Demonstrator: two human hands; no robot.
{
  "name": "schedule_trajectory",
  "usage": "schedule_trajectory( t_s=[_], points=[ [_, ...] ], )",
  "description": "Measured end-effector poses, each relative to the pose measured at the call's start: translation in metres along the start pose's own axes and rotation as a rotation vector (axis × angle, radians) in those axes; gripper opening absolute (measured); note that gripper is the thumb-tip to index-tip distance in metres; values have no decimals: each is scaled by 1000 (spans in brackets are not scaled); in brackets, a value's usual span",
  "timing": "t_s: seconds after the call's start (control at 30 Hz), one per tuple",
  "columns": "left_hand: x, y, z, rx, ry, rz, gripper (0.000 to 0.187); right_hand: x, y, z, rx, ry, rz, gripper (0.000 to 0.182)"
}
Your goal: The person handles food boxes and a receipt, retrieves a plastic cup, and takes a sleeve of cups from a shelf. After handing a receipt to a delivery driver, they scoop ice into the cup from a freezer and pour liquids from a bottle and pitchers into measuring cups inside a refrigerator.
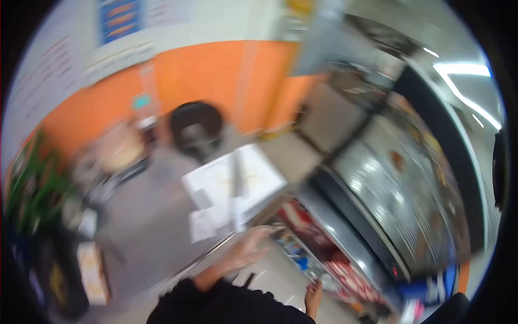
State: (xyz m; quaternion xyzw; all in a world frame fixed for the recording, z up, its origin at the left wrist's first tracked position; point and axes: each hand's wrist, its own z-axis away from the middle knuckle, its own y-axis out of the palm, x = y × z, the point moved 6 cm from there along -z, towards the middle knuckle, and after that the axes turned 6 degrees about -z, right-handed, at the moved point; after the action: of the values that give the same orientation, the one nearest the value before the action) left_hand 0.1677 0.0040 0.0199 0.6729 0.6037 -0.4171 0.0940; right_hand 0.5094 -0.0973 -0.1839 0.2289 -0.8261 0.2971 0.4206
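My left hand (pixel 245 251) reaches out over the front edge of the grey counter (pixel 162 227), blurred by motion. It seems to wear a thin clear plastic glove, and its fingers look stretched and apart. Just beyond it lies a flat white box (pixel 261 170) with a faint gold print. A long, thin grey object, too smeared to name, crosses the box, and white slips (pixel 202 225) lie at its near corner. Lower right, my right hand (pixel 313 297) is curled closed beside an open drawer (pixel 294 251) full of mixed items; what it grips cannot be made out.
To the right stands a glass-fronted metal display case (pixel 383 183). On the counter are a round black object (pixel 197 127), a bottle with a teal cap (pixel 142 102) and a green plant (pixel 35 178). An orange and white wall (pixel 199 70) rises behind.
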Motion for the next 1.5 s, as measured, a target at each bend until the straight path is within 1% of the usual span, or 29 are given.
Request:
schedule_trajectory(
  t_s=[0.03, 0.07, 0.1, 0.17, 0.2, 0.23, 0.27, 0.3, 0.37, 0.43, 0.5, 0.57, 0.6, 0.63, 0.7, 0.73, 0.8, 0.83, 0.9, 0.93, 1.0, 1.03, 1.07, 1.1, 1.17, 1.23, 1.3, 1.43, 1.5],
  points=[
    [-25, 23, 31, 51, -38, -80, 55, -9, -37, 52, 40, 81, 93, 29],
    [-44, 44, 82, 73, -96, -144, 52, -36, -63, 136, 240, 238, 344, 29],
    [-61, 93, 158, 137, -233, -97, 51, -61, -150, 243, 667, 573, 608, 32],
    [-53, 109, 133, 121, -364, -2, 50, -85, -146, 277, 1024, 619, 610, 32],
    [-59, 102, 141, 173, -453, 27, 50, -86, -117, 287, 1147, 531, 518, 32],
    [-64, 95, 159, 126, -484, 9, 50, -89, -85, 283, 1254, 401, 430, 32],
    [-68, 90, 192, 115, -631, -4, 49, -89, -50, 278, 1354, 257, 351, 33],
    [-76, 78, 262, 141, -824, -88, 49, -83, -10, 287, 1476, 138, 260, 33],
    [-107, 68, 329, -109, -837, -328, 49, -55, 46, 285, 1713, -89, 181, 35],
    [-139, 44, 392, -351, -1029, -468, 47, 12, 101, 285, 2014, -183, 221, 31],
    [-187, 18, 438, -519, -1239, -578, 50, 72, 141, 302, 2097, -312, 51, 24],
    [-233, 0, 457, -628, -1360, -676, 48, 131, 174, 330, 2218, -251, -179, 19],
    [-249, -9, 470, -707, -1461, -765, 47, 160, 190, 342, 2241, -231, -301, 18],
    [-255, -10, 485, -729, -1475, -766, 47, 190, 202, 356, 2260, -202, -420, 16],
    [-270, -15, 514, -1013, -1349, -827, 50, 253, 219, 378, 2259, -219, -298, 16],
    [-272, -19, 525, -1033, -1349, -817, 50, 278, 226, 392, 2268, -233, -282, 16],
    [-275, -35, 549, -1231, -1401, -707, 51, 321, 246, 412, 2151, -173, -449, 15],
    [-270, -47, 559, -1250, -1393, -695, 51, 326, 259, 425, 2156, -192, -434, 15],
    [-267, -80, 581, -1412, -1276, -675, 50, 334, 296, 448, 2040, -79, -486, 10],
    [-268, -102, 588, -1424, -1268, -734, 43, 337, 317, 463, 2042, -89, -474, 10],
    [-269, -143, 610, -1457, -1246, -745, 40, 347, 351, 476, 1887, -145, -471, 5],
    [-271, -161, 618, -1484, -1220, -772, 36, 350, 361, 483, 1893, -146, -449, 5],
    [-274, -177, 624, -1551, -1212, -776, 28, 364, 372, 487, 1848, -171, -412, 4],
    [-275, -190, 629, -1555, -1211, -770, 28, 378, 385, 492, 1800, -196, -385, 4],
    [-275, -208, 651, -1735, -1161, -546, 26, 396, 407, 509, 1796, -242, -352, 4],
    [-270, -224, 663, -1793, -1151, -502, 23, 404, 430, 525, 1800, -292, -301, 5],
    [-268, -237, 673, -1860, -1146, -498, 21, 417, 460, 537, 1640, -374, -424, 8],
    [-254, -256, 692, -1945, -1117, -558, 19, 440, 513, 559, 1567, -374, -498, 15],
    [-247, -268, 696, -1962, -1138, -545, 20, 452, 534, 568, 1587, -269, -499, 22]
  ],
)
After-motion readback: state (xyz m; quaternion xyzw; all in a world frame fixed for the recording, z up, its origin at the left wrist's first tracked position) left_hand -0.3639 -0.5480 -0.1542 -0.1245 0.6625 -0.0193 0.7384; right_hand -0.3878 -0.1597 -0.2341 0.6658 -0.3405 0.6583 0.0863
